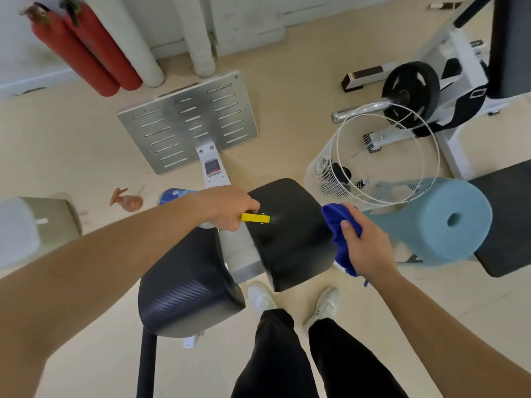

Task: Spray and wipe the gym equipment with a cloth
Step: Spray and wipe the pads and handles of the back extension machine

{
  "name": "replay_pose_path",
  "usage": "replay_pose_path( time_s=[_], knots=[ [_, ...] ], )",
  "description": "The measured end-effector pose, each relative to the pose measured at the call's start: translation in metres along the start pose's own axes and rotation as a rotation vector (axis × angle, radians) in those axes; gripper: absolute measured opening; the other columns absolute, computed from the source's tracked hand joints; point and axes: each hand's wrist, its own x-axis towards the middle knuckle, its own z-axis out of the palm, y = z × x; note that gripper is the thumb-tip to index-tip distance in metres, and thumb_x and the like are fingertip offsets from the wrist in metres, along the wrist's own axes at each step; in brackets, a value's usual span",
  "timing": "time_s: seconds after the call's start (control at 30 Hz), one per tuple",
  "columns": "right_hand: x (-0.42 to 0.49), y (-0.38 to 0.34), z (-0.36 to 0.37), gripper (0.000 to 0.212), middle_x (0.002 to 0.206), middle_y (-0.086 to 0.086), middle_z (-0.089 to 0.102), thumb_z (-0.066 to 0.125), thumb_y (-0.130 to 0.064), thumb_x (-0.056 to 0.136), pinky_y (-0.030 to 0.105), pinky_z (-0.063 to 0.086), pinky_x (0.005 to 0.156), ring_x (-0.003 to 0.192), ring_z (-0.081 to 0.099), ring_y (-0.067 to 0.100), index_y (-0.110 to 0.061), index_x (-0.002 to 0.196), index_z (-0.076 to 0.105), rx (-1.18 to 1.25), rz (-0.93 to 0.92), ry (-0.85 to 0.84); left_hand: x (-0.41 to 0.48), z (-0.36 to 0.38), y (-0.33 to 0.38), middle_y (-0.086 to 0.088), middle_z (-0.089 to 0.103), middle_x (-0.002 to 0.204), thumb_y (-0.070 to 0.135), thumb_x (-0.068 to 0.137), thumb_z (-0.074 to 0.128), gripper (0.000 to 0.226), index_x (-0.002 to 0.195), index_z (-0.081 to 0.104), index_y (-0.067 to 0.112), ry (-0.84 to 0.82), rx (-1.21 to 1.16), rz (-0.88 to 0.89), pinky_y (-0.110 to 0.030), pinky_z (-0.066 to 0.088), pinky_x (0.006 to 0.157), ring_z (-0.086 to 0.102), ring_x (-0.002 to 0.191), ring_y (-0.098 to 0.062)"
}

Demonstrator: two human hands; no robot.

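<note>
Here, left hand [227, 208] gripping yellow-nozzled spray bottle [255, 218], glossy rounded black pad [290, 248]

A gym: padded machine cushions [290, 239] under the left hand [227, 208], a slotted footplate [186, 122] beyond it, a weight plate [411, 90] beyond the right hand [365, 245].

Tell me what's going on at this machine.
A person stands over a gym machine. The left hand grips a yellow-nozzled spray bottle aimed at the right black pad. The right hand holds a bunched blue cloth beside that pad's edge, so wiping doesn't look begun.
</note>
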Motion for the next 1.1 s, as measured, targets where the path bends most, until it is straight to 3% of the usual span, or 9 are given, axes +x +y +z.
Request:
replay_pose_path(
  time_s=[0.17,0.3,0.47,0.53,0.63,0.8,0.93,1.0,1.1],
  knots=[
    [0.006,-0.005,0.005,0.044,0.119,-0.007,0.059,0.041,-0.03,0.106,0.028,0.039,0.083,0.095,0.053,0.012,-0.033,0.15,0.039,0.062,-0.007,-0.004,-0.002,0.0,-0.015,-0.005,0.068,0.106,0.023,0.091,0.065,0.023,0.113,0.058,0.022,0.015,-0.017,0.0,-0.041,0.056,0.087,0.064,0.096,-0.027],
    [0.009,-0.004,0.006,0.045,0.131,-0.002,0.06,0.041,-0.032,0.106,0.028,0.039,0.086,0.101,0.052,0.012,-0.032,0.151,0.038,0.033,-0.037,0.017,0.003,0.005,-0.028,-0.001,0.066,0.104,0.021,0.092,0.065,0.022,0.113,0.059,0.025,0.009,0.012,-0.066,-0.03,0.049,0.08,0.061,0.092,-0.02],
    [0.004,-0.006,0.015,0.048,0.146,-0.003,0.05,0.039,-0.036,0.105,0.03,0.04,0.098,0.121,0.051,0.015,-0.038,0.153,0.032,-0.128,-0.254,-0.092,0.001,0.009,-0.033,-0.001,0.067,0.102,0.023,0.091,0.066,0.022,0.112,0.061,0.025,-0.008,-0.01,-0.123,-0.032,0.055,0.085,0.061,0.088,-0.019],
    [0.001,-0.007,0.034,0.05,0.161,-0.005,0.029,0.032,-0.04,0.106,0.037,0.026,0.118,0.147,0.029,0.017,-0.041,0.155,0.023,-0.353,-0.416,-0.188,-0.002,0.011,-0.035,-0.002,0.068,0.106,0.022,0.091,0.067,0.025,0.115,0.06,0.025,0.013,-0.04,-0.115,-0.034,0.055,0.09,0.062,0.092,-0.021],
    [0.003,-0.011,0.074,0.05,0.167,-0.007,0.006,0.022,-0.043,0.107,0.046,0.003,0.124,0.154,-0.002,0.017,-0.041,0.156,0.011,-0.695,-0.601,-0.362,-0.007,0.01,-0.039,-0.004,0.068,0.113,0.021,0.091,0.067,0.029,0.119,0.058,0.025,0.056,-0.084,-0.12,-0.039,0.055,0.094,0.063,0.099,-0.023],
    [0.047,-0.029,0.096,0.048,0.163,-0.008,0.025,0.022,-0.054,0.104,0.046,0.007,0.124,0.153,0.011,0.018,-0.042,0.15,0.029,-0.764,-0.673,-0.385,-0.012,0.007,-0.042,-0.008,0.068,0.116,0.019,0.089,0.068,0.033,0.12,0.057,0.025,0.142,-0.145,-0.156,-0.043,0.055,0.089,0.063,0.1,-0.029],
    [0.107,-0.053,0.11,0.048,0.163,-0.009,0.023,0.029,-0.053,0.104,0.05,0.011,0.122,0.152,0.013,0.019,-0.042,0.15,0.033,-0.729,-0.556,-0.588,-0.009,0.009,-0.047,-0.008,0.068,0.118,0.019,0.089,0.069,0.034,0.121,0.057,0.025,0.151,-0.192,-0.187,-0.043,0.054,0.088,0.063,0.1,-0.029],
    [0.138,-0.061,0.123,0.048,0.159,-0.004,0.033,0.033,-0.052,0.103,0.05,0.018,0.12,0.148,0.026,0.024,-0.039,0.149,0.038,-0.708,-0.508,-0.615,-0.007,0.009,-0.049,-0.008,0.068,0.119,0.018,0.09,0.068,0.036,0.124,0.057,0.024,0.152,-0.202,-0.202,-0.041,0.054,0.088,0.063,0.102,-0.029],
    [0.184,-0.07,0.15,0.046,0.139,0.004,0.056,0.036,-0.053,0.102,0.046,0.041,0.105,0.123,0.053,0.03,-0.036,0.143,0.047,-0.708,-0.467,-0.543,-0.004,0.014,-0.053,-0.006,0.068,0.111,0.017,0.088,0.068,0.037,0.122,0.058,0.025,0.157,-0.194,-0.221,-0.046,0.055,0.09,0.062,0.098,-0.029]
  ],
)
